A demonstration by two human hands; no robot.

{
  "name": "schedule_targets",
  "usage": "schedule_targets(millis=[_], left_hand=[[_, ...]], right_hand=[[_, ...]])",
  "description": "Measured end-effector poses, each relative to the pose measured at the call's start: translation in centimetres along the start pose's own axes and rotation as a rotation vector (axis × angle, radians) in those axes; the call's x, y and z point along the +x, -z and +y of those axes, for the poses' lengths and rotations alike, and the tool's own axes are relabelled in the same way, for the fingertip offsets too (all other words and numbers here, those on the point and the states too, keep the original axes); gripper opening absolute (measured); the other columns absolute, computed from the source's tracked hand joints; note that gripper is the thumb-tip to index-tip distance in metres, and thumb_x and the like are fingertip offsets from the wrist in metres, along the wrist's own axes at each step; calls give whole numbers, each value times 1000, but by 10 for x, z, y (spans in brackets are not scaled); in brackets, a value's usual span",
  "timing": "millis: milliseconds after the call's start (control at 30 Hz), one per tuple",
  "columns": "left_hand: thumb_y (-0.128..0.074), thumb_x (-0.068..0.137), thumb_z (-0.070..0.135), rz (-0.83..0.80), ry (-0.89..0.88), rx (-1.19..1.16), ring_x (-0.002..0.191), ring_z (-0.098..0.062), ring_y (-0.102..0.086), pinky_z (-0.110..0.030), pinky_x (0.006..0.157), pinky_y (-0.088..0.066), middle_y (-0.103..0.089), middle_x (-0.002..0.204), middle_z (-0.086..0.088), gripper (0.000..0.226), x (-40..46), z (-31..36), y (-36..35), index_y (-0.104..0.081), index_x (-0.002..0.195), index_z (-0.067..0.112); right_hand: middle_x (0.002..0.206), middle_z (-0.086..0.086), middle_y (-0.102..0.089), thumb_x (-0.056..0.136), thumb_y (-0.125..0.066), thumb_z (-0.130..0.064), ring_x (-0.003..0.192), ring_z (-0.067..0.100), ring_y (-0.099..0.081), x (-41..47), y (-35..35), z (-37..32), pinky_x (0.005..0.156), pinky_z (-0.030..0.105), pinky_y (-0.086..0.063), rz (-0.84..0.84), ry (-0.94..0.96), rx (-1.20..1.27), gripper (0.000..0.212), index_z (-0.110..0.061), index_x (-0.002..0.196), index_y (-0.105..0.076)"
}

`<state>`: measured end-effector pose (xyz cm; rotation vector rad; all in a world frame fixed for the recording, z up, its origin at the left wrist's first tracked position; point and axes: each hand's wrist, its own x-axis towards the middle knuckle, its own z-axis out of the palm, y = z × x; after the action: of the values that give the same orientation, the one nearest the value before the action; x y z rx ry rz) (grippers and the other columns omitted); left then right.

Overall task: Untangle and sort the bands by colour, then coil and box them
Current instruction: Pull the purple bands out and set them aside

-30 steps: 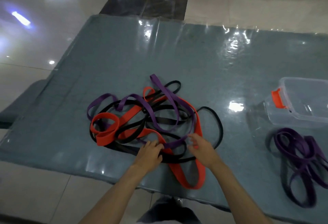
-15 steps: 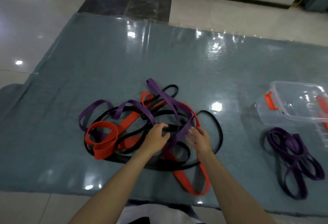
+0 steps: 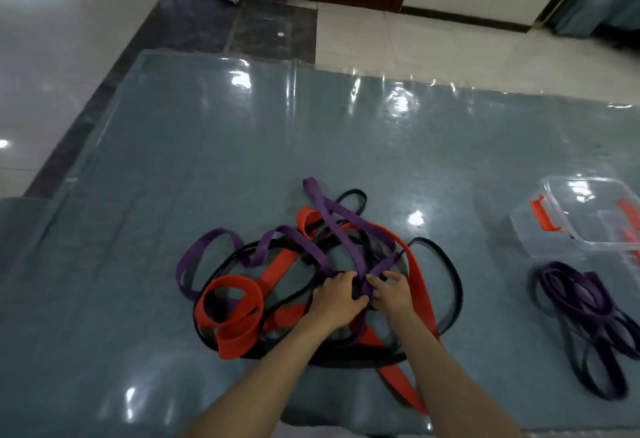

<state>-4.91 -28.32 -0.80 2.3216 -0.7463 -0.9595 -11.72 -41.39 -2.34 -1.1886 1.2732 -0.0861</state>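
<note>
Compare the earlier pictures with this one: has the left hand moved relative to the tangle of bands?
Yes. The left hand has moved away from the person, from the near edge of the tangled bands to its middle, meeting the right hand at a purple band.

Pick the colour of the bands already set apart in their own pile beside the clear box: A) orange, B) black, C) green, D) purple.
D: the separate pile in front of the clear box is all purple, while orange and black bands remain only in the tangle.
</note>
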Motion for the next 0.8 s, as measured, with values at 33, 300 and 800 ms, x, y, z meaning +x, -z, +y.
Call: schedule_targets(millis=[33,300,800], left_hand=[[-63,99,45,4,-8,-29,134,-30,-53,-52,109,-44,-58,145,0,50,0,0,0,-48,141,24],[-75,94,26,72,-71,-789,110,-6,-69,-21,89,-54,-72,116,13,37,-15,4,13,-57,125,33],[-70,95,24,87,-369,-241,102,-19,-69,-41,91,-56,-73,112,-3,34,-97,4,77,-59,126,17]], right_hand=[[69,7,-60,94,-77,-9,57,15,-55,0,0,-1,48,25,-49,-9,0,7,48,-9,134,-51],[95,10,-81,93,-77,-7,95,29,-76,-51,12,-22,81,27,-61,-268,386,-95,31,-7,123,-71],[135,21,-69,103,-46,-61,126,33,-64,-102,-12,-38,100,41,-56,-556,18,252,69,-5,140,-64]])
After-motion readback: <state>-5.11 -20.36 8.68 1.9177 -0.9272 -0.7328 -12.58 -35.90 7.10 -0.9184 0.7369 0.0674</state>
